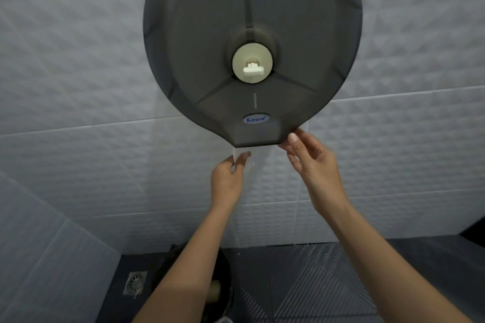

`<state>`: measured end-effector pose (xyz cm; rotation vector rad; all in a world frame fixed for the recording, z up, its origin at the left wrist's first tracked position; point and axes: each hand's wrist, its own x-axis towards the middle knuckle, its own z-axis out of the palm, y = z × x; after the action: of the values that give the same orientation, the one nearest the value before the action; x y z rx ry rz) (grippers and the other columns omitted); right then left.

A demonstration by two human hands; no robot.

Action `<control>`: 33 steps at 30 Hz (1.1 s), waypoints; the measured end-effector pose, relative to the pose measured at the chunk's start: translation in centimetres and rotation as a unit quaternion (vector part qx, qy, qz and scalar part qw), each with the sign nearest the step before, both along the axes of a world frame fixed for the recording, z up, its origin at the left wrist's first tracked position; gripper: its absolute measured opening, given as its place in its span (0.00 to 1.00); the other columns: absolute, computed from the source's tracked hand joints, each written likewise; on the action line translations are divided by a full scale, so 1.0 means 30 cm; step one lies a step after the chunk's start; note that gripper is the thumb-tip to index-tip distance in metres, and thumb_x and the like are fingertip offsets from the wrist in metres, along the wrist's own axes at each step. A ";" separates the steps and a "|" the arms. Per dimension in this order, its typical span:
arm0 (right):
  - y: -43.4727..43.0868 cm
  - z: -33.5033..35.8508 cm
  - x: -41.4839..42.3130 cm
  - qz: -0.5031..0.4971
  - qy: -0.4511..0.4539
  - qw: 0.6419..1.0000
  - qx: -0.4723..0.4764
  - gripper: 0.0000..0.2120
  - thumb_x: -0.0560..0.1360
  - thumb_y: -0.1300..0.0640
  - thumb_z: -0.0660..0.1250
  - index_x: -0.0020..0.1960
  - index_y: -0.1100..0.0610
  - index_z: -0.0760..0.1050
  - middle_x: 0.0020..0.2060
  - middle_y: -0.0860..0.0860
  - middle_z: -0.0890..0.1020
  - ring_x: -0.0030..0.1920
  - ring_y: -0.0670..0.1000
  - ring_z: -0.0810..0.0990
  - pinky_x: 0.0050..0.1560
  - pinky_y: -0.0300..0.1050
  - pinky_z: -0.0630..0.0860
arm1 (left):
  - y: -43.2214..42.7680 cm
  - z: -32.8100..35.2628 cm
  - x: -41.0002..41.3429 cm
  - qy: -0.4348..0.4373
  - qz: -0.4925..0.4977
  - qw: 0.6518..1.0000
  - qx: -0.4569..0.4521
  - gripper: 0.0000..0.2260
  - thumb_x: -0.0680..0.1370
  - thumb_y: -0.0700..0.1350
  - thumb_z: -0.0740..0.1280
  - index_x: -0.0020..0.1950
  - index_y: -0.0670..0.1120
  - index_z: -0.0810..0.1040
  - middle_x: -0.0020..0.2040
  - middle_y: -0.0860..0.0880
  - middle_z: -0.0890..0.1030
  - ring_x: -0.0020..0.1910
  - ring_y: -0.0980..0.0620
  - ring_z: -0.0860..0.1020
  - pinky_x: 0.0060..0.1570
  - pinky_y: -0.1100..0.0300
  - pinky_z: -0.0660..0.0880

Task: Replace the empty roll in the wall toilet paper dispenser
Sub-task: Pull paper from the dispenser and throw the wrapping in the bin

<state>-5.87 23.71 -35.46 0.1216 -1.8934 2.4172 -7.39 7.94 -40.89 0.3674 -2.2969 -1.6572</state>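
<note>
Right now my left hand (227, 178) pinches the paper tail (240, 152) hanging straight down below the dispenser (199, 42); my right hand (312, 162) is open, touching its corner.

One dispenser (252, 34), round and dark grey, upper centre of the frame. One cream lock knob (252, 64) at its hub. One blue oval label (256, 119) near its lower edge. One strip of white paper (240, 155) hanging below its slot. Two hands: left hand (227, 181) and right hand (312, 162), both centre frame. One floor drain (136, 283), lower left. One black bin (207, 283), bottom centre, partly hidden by a forearm.
</note>
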 end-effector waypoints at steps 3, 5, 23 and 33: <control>-0.003 0.003 -0.007 -0.001 0.013 1.000 -0.005 0.09 0.76 0.55 0.65 0.56 0.48 0.77 0.52 0.47 0.84 0.55 0.45 0.82 0.58 0.36 0.76 | -0.006 -0.040 0.002 -0.015 -0.007 1.000 0.003 0.13 0.80 0.50 0.63 0.57 0.46 0.82 0.40 0.53 0.82 0.38 0.60 0.80 0.38 0.71 0.74; -0.006 0.006 -0.008 -0.001 0.020 1.000 -0.005 0.07 0.76 0.55 0.65 0.52 0.45 0.78 0.51 0.46 0.84 0.55 0.45 0.82 0.57 0.35 0.76 | -0.010 -0.075 0.015 -0.030 -0.013 0.999 -0.005 0.13 0.79 0.49 0.63 0.57 0.46 0.82 0.44 0.50 0.83 0.40 0.56 0.80 0.40 0.68 0.74; -0.130 -0.130 -0.019 0.125 -0.062 0.971 0.193 0.26 0.73 0.48 0.69 0.68 0.55 0.71 0.60 0.50 0.79 0.60 0.47 0.77 0.48 0.33 0.73 | 0.070 -0.424 0.251 -0.211 -0.138 0.964 -0.084 0.14 0.81 0.48 0.62 0.51 0.40 0.83 0.49 0.43 0.84 0.47 0.49 0.80 0.48 0.58 0.73; -0.124 -0.165 -0.042 -0.020 -0.023 0.984 0.176 0.09 0.73 0.55 0.70 0.35 0.56 0.81 0.25 0.43 0.80 0.27 0.39 0.73 0.30 0.33 0.69 | 0.087 -0.556 0.402 -0.366 -0.141 0.919 0.043 0.11 0.80 0.43 0.63 0.39 0.43 0.80 0.44 0.44 0.83 0.43 0.48 0.83 0.40 0.54 0.82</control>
<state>-7.13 19.99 -40.42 0.0448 -2.3004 2.0540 4.66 10.54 -57.57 0.8297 -2.9186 -2.0116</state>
